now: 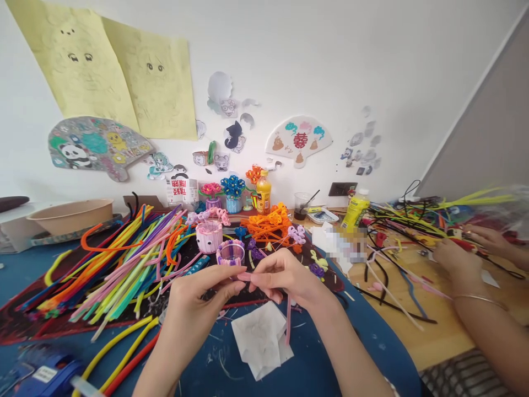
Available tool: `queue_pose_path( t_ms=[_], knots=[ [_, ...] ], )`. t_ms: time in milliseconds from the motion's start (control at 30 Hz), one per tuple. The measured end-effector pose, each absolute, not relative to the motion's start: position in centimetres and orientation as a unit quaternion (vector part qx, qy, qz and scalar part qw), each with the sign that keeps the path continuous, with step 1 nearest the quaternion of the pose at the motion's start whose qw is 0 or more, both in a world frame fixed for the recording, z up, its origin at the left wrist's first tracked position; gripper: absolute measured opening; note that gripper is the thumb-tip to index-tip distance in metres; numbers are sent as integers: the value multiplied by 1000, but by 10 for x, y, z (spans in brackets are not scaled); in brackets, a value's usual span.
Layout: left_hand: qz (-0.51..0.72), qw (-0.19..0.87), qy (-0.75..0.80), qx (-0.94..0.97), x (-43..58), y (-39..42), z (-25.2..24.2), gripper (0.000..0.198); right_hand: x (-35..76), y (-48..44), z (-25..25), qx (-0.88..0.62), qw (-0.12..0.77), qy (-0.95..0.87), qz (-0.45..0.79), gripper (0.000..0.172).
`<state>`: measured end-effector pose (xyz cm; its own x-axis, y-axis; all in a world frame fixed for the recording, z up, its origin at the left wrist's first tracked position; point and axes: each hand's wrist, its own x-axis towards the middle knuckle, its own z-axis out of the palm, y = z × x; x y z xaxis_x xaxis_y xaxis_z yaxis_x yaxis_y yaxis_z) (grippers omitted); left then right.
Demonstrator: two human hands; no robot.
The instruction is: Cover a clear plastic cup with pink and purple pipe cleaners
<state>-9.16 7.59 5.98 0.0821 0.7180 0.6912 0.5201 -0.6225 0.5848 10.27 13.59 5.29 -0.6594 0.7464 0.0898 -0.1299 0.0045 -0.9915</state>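
Note:
Between my two hands runs a pink pipe cleaner [288,322], its loose end hanging down below my right hand. My left hand [202,292] pinches one part of it between thumb and fingertips. Close beside, my right hand [281,275] grips it with thumb and forefinger, the other fingers curled. Just beyond the hands stand a small purple-and-white ring-shaped cup [230,252] and a pink cup with eyes [209,236]. Under the hands a crumpled white paper [263,340] lies on the blue table cover [215,375].
A pile of coloured pipe cleaners [124,264] spreads at left, with a blue glue gun [45,372] in front. Orange pipe-cleaner pieces [270,223], a juice bottle [263,193] and a yellow bottle [355,210] stand farther back. At right, another person's hands [458,264] work over a wooden table.

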Motion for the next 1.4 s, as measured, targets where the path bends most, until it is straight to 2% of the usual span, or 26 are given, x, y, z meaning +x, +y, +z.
queue_pose_path(
  t_ms=[233, 567, 833, 1000, 1200, 1400],
  knots=[
    [532, 133, 426, 720, -91, 73, 56, 11, 103, 136, 52, -234, 318, -621, 677, 25],
    [524, 113, 415, 736, -87, 71, 62, 12, 103, 135, 52, -223, 315, -603, 698, 23],
    [527, 143, 439, 714, -91, 74, 61, 11, 101, 133, 55, -244, 337, -638, 648, 31],
    [491, 85, 451, 741, -95, 75, 62, 13, 99, 128, 63, -289, 340, -674, 589, 38],
    [456, 26, 454, 765, -96, 76, 61, 10, 96, 128, 60, -309, 347, -717, 520, 36],
    [473, -26, 409, 780, -95, 76, 62, 10, 100, 126, 62, -282, 320, -714, 556, 36]
  ],
)
